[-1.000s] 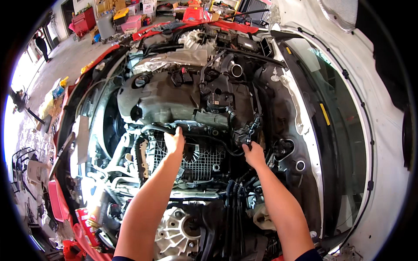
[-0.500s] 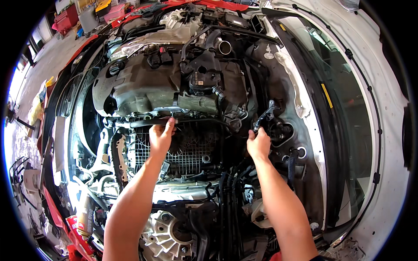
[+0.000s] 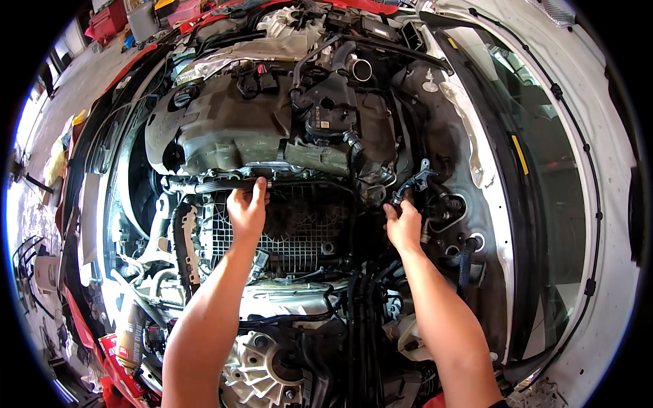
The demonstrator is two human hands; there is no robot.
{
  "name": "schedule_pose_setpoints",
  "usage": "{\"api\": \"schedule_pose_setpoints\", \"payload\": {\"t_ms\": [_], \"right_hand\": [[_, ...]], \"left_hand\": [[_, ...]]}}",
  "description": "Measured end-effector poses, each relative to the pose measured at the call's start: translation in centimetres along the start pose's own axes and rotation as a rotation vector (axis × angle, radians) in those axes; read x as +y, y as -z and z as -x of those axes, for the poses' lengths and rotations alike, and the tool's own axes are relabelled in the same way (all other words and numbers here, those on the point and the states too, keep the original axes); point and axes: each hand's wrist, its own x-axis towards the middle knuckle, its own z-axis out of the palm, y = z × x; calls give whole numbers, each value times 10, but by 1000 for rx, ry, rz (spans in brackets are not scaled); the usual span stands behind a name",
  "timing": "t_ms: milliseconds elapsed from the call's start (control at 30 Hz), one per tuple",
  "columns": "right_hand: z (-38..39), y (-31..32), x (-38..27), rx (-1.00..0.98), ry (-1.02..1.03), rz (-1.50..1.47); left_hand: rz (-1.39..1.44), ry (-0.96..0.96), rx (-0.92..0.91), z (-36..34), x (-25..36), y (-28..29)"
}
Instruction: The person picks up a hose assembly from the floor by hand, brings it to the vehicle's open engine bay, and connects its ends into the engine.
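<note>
Our right hand (image 3: 404,228) has shifted outward since the earlier frame a second ago: it was tucked by the near right corner of the engine cover (image 3: 224,132), and now sits just past that corner, toward the windshield (image 3: 527,102). Our left hand (image 3: 246,212) has stayed by the middle of the cover's near edge, and the hose (image 3: 221,185) lies straighter.

What matters most is how the two pieces point. From our left fingers the hose runs off leftward, its long axis alongside the cover's near edge, above the mesh (image 3: 228,234). The bracket (image 3: 422,173) reaches beyond our right fingers, slanting away from us and to the right. Our left hand is the nearer to the hose, our right to the bracket; whether the two pieces join, we cannot tell.

Our left thumb and fingers are pinched together around the hose near its right end; our right ones are closed on the bracket's near end.

Counting, we have two hands, one hose, one bracket, one engine cover with one round cap (image 3: 185,96), one silver ribbed casing (image 3: 248,370) at the near side, and two cans (image 3: 129,336) by the engine bay's (image 3: 500,285) near left corner.
</note>
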Motion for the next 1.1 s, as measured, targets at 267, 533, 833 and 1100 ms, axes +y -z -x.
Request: {"api": "schedule_pose_setpoints", "payload": {"t_ms": [267,533,833,1100], "right_hand": [[2,0,-3,-72,-55,-286],[-6,-8,15,-83,61,-141],[-3,-3,11,17,-30,-28],[-1,-3,18,-237,-380,-413]], "left_hand": [[104,4,70,-2,0,2],[47,-96,104,-3,9,0],[-38,-11,-11,-3,2,8],[-130,-103,-89,-1,8,2]]}}
